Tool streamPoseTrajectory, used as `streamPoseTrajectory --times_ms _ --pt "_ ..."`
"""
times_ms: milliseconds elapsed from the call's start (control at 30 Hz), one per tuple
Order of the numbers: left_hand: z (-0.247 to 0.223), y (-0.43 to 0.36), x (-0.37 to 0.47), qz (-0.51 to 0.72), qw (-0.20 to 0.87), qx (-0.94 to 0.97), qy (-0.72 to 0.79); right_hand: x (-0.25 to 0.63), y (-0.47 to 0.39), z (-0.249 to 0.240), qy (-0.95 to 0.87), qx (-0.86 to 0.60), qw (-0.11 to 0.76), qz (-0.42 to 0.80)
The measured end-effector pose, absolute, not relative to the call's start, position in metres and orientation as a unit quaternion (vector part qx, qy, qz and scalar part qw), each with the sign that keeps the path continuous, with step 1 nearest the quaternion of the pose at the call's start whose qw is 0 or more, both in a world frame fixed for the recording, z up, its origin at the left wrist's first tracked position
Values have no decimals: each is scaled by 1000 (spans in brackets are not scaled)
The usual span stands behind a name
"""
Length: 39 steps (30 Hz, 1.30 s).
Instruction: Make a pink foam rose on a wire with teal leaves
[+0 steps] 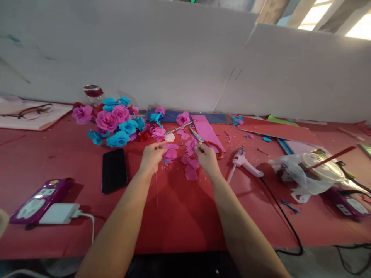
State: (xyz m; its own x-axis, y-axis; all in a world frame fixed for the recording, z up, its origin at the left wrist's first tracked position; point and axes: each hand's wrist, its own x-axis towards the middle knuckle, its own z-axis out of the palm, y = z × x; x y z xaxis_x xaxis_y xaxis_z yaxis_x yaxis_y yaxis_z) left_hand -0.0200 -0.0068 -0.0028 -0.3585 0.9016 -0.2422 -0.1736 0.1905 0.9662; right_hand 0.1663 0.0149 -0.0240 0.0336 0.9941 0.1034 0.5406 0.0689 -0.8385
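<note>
My left hand (152, 156) is closed in a pinch on a thin stem (157, 185), whose lower end hangs below the fingers. A pink paper flower (158, 133) shows just above that hand; I cannot tell whether it sits on this stem. My right hand (206, 158) pinches the edge of a pink paper petal (190, 146). Loose pink petals (191, 173) lie on the red table between the hands, and another group of petals (171, 153) is beside my left fingertips. Just past my right hand are scissors (197, 135) with orange handles.
Pink and blue paper flowers (116, 119) stand bunched at the back left, behind a black phone (114, 171). To the right are a glue gun (246, 164), its black cord, and a plastic bag (301, 177). A purple power strip (40, 200) lies left. Tweezers (181, 127) and pink paper (207, 131) lie ahead.
</note>
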Motion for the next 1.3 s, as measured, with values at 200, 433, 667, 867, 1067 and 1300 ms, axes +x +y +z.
streamPoseTrajectory --times_ms 200,433,667,867,1067,1300 --pt "5 -15 -2 530 617 314 490 150 5 -22 -594 -511 411 466" --pt "9 -17 2 528 611 301 506 143 -6 -13 -544 -468 448 534" --pt "14 -18 -3 523 608 296 518 145 -5 -10 -483 -439 457 604" --pt "11 -18 -5 530 617 304 497 146 -4 -13 -460 -437 460 621" --pt "10 -18 -5 527 614 308 501 145 -7 -7 -455 -430 463 628" --pt "12 -17 -8 521 620 285 513 145 -8 -4 -419 -442 449 654"
